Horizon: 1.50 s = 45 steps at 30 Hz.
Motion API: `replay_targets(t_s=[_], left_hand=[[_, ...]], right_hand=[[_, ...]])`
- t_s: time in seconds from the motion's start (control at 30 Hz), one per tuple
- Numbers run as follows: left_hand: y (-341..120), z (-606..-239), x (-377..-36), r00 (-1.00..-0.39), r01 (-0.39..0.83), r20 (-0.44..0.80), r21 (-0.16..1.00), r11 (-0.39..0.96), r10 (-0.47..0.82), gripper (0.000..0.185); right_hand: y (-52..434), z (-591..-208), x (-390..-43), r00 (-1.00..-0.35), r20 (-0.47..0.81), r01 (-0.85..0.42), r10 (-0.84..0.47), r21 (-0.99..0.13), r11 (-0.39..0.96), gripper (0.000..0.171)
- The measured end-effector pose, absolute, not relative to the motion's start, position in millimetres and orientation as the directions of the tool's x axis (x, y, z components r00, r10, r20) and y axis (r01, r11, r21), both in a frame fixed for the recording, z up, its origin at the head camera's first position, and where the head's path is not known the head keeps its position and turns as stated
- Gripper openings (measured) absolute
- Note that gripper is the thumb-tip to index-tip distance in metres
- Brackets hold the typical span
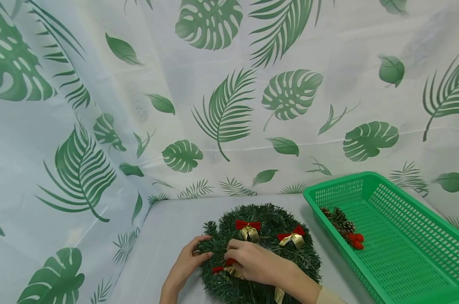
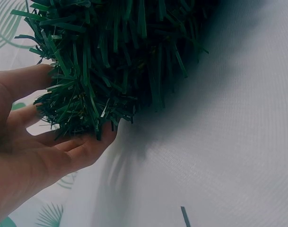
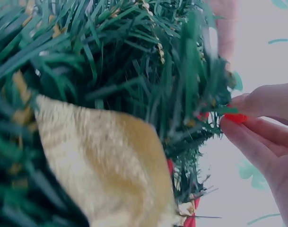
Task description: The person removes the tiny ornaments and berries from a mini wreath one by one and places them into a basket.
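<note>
A round green artificial wreath (image 1: 267, 211) lies on the white-covered table, with red-and-gold bows (image 1: 248, 228) around it. At its left edge my left hand (image 1: 185, 264) grips the wreath, thumb and fingers around a tuft of needles (image 2: 82, 94) in the left wrist view. My right hand (image 1: 254, 261) is over the wreath's left part, just above a bow. In the right wrist view, its thumb and fingertips pinch a small red berry (image 3: 236, 117) at the needles. A gold ribbon tail (image 3: 106, 161) is large in the foreground there.
A green plastic basket (image 1: 397, 261) stands to the right of the wreath. Inside, along its left side, are pine cones (image 1: 340, 219) and several red berries (image 1: 356, 240). A white leaf-printed curtain (image 1: 222, 105) hangs behind the table and at the left.
</note>
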<state>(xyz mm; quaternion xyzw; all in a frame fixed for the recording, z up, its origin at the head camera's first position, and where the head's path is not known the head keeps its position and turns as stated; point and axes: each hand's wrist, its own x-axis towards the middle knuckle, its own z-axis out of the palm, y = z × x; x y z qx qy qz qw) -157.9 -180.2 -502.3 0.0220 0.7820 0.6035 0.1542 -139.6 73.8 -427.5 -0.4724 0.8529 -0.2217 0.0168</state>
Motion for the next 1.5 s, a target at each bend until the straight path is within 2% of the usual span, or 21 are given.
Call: replay_targets(t_s=[0.33, 0.6, 0.73, 0.9, 1.1, 1.5], left_hand=[[-180.8, -505.0, -158.9, -0.956, -0.142, -0.205, 0.949, 0.281, 0.209, 0.059], [-182.9, -504.3, -159.0, -0.956, -0.152, -0.213, 0.947, 0.283, 0.202, 0.059], [-182.8, -503.7, -158.6, -0.954, -0.147, -0.21, 0.95, 0.277, 0.213, 0.06], [-181.9, -504.2, -159.1, -0.952, -0.147, -0.211, 0.952, 0.27, 0.222, 0.059], [-180.4, -503.2, -158.8, -0.951, -0.147, -0.211, 0.951, 0.271, 0.226, 0.059], [-178.8, -501.5, -158.0, -0.954, -0.135, -0.202, 0.95, 0.281, 0.223, 0.059]], right_hand=[[87.2, -419.9, -139.6, -0.549, 0.206, -0.814, -0.81, -0.351, 0.463, 0.016], [102.2, -415.9, -142.2, -0.576, 0.186, -0.783, -0.796, -0.404, 0.472, 0.017], [111.1, -414.2, -143.9, -0.567, 0.219, -0.799, -0.794, -0.38, 0.466, 0.017], [122.9, -413.5, -146.2, -0.588, 0.226, -0.79, -0.776, -0.367, 0.491, 0.019], [142.1, -410.6, -145.8, -0.628, 0.227, -0.754, -0.744, -0.412, 0.511, 0.021], [176.4, -407.0, -151.5, -0.61, 0.348, -0.787, -0.711, -0.372, 0.492, 0.023]])
